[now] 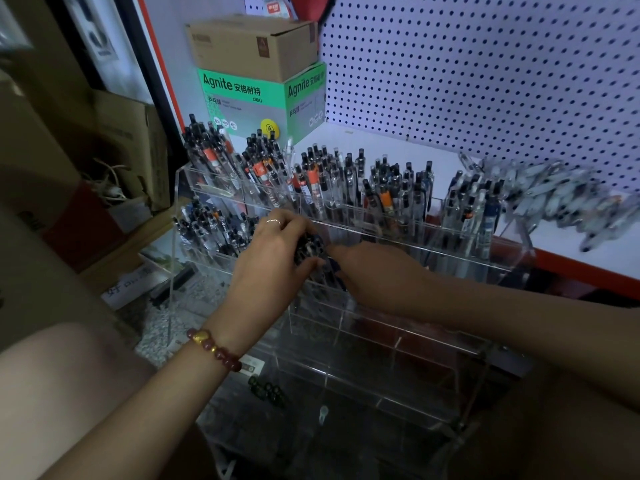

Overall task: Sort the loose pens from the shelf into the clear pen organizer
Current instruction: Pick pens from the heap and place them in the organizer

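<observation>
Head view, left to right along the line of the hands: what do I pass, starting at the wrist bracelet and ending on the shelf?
Beaded bracelet → left hand → bundle of pens it grips → right hand → loose pens piled on the white shelf.

a green carton at eleven o'clock; a brown cardboard box sits on it; white pegboard at one o'clock
</observation>
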`<act>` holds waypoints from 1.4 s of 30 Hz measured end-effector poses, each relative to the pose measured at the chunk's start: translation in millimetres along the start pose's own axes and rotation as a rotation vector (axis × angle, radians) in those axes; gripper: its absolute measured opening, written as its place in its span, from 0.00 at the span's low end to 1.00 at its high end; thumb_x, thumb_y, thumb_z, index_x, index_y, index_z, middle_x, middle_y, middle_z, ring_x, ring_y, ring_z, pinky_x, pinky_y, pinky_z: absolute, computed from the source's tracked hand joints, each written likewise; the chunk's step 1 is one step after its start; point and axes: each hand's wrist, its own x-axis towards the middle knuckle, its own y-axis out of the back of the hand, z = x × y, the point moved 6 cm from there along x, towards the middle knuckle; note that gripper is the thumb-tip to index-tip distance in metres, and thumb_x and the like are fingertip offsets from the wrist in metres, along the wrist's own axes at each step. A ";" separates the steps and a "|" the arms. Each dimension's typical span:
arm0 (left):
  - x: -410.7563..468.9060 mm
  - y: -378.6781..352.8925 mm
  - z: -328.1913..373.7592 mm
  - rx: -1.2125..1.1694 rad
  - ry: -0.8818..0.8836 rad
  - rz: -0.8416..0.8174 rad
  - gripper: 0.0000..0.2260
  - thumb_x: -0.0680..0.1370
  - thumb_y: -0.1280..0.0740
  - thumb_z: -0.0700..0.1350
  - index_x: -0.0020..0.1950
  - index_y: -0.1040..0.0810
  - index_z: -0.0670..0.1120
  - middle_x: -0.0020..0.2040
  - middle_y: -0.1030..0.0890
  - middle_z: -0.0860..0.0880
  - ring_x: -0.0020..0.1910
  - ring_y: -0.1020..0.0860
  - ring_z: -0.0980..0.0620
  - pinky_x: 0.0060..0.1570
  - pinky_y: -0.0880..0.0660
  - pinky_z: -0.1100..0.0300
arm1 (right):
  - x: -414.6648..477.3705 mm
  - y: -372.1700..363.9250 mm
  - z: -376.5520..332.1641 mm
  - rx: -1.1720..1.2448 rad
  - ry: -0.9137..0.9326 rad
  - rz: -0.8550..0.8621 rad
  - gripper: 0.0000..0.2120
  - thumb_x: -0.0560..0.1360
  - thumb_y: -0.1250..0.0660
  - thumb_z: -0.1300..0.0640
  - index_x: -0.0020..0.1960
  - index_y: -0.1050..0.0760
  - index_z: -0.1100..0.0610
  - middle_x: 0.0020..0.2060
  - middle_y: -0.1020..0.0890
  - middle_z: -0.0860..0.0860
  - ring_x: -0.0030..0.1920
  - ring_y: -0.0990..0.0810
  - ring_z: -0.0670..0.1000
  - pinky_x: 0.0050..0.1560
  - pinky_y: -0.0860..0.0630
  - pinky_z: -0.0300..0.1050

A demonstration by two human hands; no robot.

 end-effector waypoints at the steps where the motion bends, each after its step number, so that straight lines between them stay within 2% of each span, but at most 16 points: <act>1: 0.1 -0.3 1.2 0.016 -0.019 -0.002 0.16 0.71 0.25 0.44 0.56 0.23 0.47 0.56 0.27 0.48 0.57 0.28 0.49 0.47 0.28 0.59 | 0.1 -0.6 0.3 -0.008 0.007 -0.015 0.15 0.79 0.42 0.62 0.65 0.32 0.57 0.47 0.21 0.54 0.38 0.31 0.51 0.37 0.35 0.44; 3: 0.8 -1.1 1.9 0.009 -0.032 -0.004 0.15 0.71 0.25 0.44 0.55 0.22 0.48 0.56 0.27 0.47 0.59 0.30 0.47 0.52 0.28 0.58 | -0.1 1.0 1.3 -0.021 0.018 -0.022 0.15 0.79 0.42 0.61 0.65 0.32 0.56 0.49 0.21 0.54 0.39 0.29 0.52 0.37 0.34 0.44; 6: 1.4 2.2 1.6 0.016 -0.024 0.046 0.16 0.71 0.25 0.45 0.56 0.23 0.48 0.58 0.29 0.47 0.60 0.33 0.49 0.57 0.36 0.61 | -2.6 10.2 3.9 -0.020 0.019 0.018 0.13 0.80 0.43 0.59 0.62 0.28 0.56 0.49 0.20 0.55 0.44 0.22 0.54 0.38 0.28 0.45; 10: 4.3 18.2 8.0 -0.033 -0.080 0.153 0.08 0.74 0.29 0.46 0.51 0.21 0.46 0.55 0.29 0.48 0.56 0.35 0.53 0.56 0.41 0.66 | -11.5 36.7 6.5 -0.018 0.066 0.156 0.12 0.81 0.45 0.58 0.55 0.24 0.56 0.40 0.19 0.52 0.37 0.20 0.51 0.40 0.21 0.47; 12: 6.9 29.6 14.5 -0.043 -0.132 0.174 0.06 0.76 0.33 0.45 0.50 0.20 0.44 0.54 0.28 0.47 0.57 0.33 0.50 0.56 0.41 0.67 | -19.3 55.6 7.8 0.062 0.108 0.243 0.13 0.81 0.47 0.55 0.50 0.24 0.54 0.32 0.22 0.48 0.30 0.25 0.44 0.34 0.24 0.42; 13: 9.7 36.6 19.6 -0.028 -0.174 0.183 0.07 0.76 0.34 0.45 0.49 0.20 0.44 0.55 0.27 0.46 0.57 0.32 0.49 0.56 0.40 0.66 | -24.2 66.9 10.1 0.082 0.126 0.316 0.13 0.81 0.47 0.54 0.48 0.24 0.53 0.28 0.25 0.46 0.26 0.29 0.41 0.30 0.30 0.36; 15: 19.1 51.7 32.7 0.001 -0.271 0.188 0.06 0.77 0.35 0.44 0.49 0.20 0.44 0.55 0.27 0.46 0.57 0.31 0.48 0.57 0.39 0.65 | -37.3 91.3 20.1 0.128 0.143 0.498 0.12 0.79 0.45 0.54 0.44 0.23 0.51 0.23 0.27 0.45 0.21 0.32 0.42 0.25 0.41 0.31; 20: 63.9 80.0 70.4 -0.039 -0.417 0.198 0.06 0.77 0.37 0.44 0.49 0.21 0.47 0.53 0.27 0.50 0.55 0.32 0.53 0.54 0.39 0.67 | -63.3 140.7 68.8 0.308 0.170 0.894 0.12 0.77 0.43 0.56 0.44 0.21 0.55 0.20 0.36 0.41 0.20 0.36 0.45 0.24 0.43 0.31; 24: 111.7 68.6 100.8 -0.099 -0.474 0.190 0.06 0.77 0.37 0.44 0.49 0.21 0.47 0.51 0.27 0.50 0.53 0.31 0.51 0.52 0.34 0.58 | -67.9 151.0 143.2 0.390 -0.029 1.008 0.10 0.80 0.42 0.59 0.46 0.23 0.55 0.22 0.33 0.45 0.23 0.36 0.48 0.27 0.42 0.37; 26: 133.2 53.0 113.5 -0.132 -0.484 0.170 0.08 0.76 0.39 0.46 0.51 0.22 0.47 0.51 0.27 0.51 0.53 0.31 0.50 0.52 0.33 0.56 | -67.0 142.6 185.9 0.411 -0.194 0.981 0.09 0.81 0.42 0.59 0.47 0.23 0.53 0.23 0.32 0.48 0.23 0.37 0.48 0.29 0.41 0.42; 29: 159.6 26.4 127.0 -0.195 -0.458 0.124 0.11 0.78 0.37 0.45 0.59 0.26 0.46 0.55 0.30 0.53 0.56 0.31 0.55 0.52 0.37 0.63 | -63.1 107.5 241.4 0.288 -0.429 0.816 0.09 0.81 0.42 0.58 0.50 0.23 0.52 0.28 0.28 0.46 0.27 0.32 0.48 0.30 0.36 0.45; 31: 172.7 9.1 132.5 -0.213 -0.439 0.083 0.12 0.79 0.36 0.43 0.62 0.28 0.47 0.56 0.32 0.55 0.55 0.31 0.57 0.52 0.37 0.65 | -57.1 78.3 266.4 0.176 -0.543 0.623 0.09 0.82 0.42 0.55 0.54 0.23 0.51 0.37 0.22 0.47 0.34 0.26 0.50 0.34 0.30 0.48; 33: 181.1 -7.5 135.3 -0.201 -0.416 0.030 0.13 0.79 0.36 0.44 0.64 0.30 0.47 0.57 0.31 0.54 0.55 0.30 0.56 0.51 0.35 0.63 | -50.4 60.8 278.4 0.155 -0.554 0.490 0.09 0.81 0.41 0.55 0.56 0.23 0.52 0.47 0.19 0.51 0.42 0.23 0.52 0.43 0.26 0.50; 37: 186.2 -34.2 131.7 -0.223 -0.358 -0.070 0.16 0.80 0.37 0.46 0.66 0.33 0.49 0.57 0.28 0.54 0.54 0.30 0.57 0.52 0.31 0.60 | -34.7 51.8 282.2 -0.059 -0.554 0.334 0.16 0.81 0.42 0.48 0.66 0.28 0.52 0.59 0.24 0.52 0.59 0.29 0.54 0.61 0.32 0.47; 40: 188.4 -43.6 124.7 -0.319 -0.311 -0.150 0.13 0.80 0.37 0.45 0.64 0.32 0.51 0.52 0.26 0.55 0.51 0.28 0.61 0.50 0.30 0.61 | -23.9 46.4 282.0 -0.138 -0.632 0.212 0.22 0.81 0.44 0.43 0.70 0.34 0.52 0.64 0.29 0.54 0.66 0.33 0.56 0.66 0.37 0.49; 42: 189.7 -46.1 119.9 -0.412 -0.270 -0.192 0.10 0.80 0.37 0.43 0.60 0.30 0.51 0.48 0.24 0.55 0.47 0.26 0.62 0.47 0.29 0.63 | -15.5 43.1 281.3 -0.181 -0.667 0.154 0.20 0.80 0.43 0.44 0.68 0.32 0.53 0.63 0.28 0.55 0.65 0.33 0.56 0.65 0.38 0.50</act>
